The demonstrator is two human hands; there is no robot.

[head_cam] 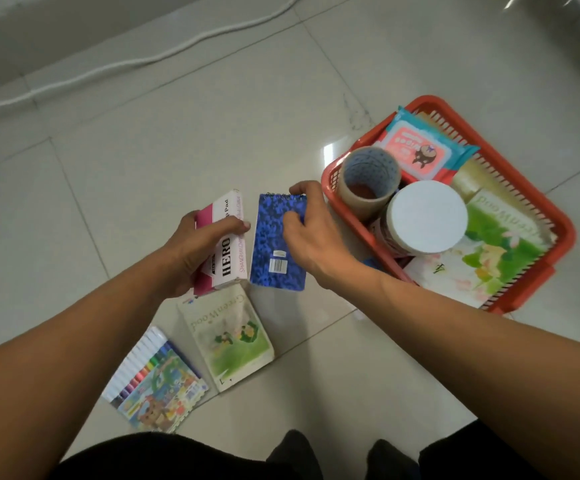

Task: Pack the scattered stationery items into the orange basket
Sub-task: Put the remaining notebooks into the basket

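Head: left hand grips box, right hand spiral-bound notepad.

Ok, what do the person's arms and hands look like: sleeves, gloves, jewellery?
The left forearm and right forearm are bare to the frame edge, no sleeves showing. The left hand and right hand wear no gloves; no watch, bracelet or ring is visible.

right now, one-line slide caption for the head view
Left hand grips pink box, right hand pinches blue notepad beside orange basket
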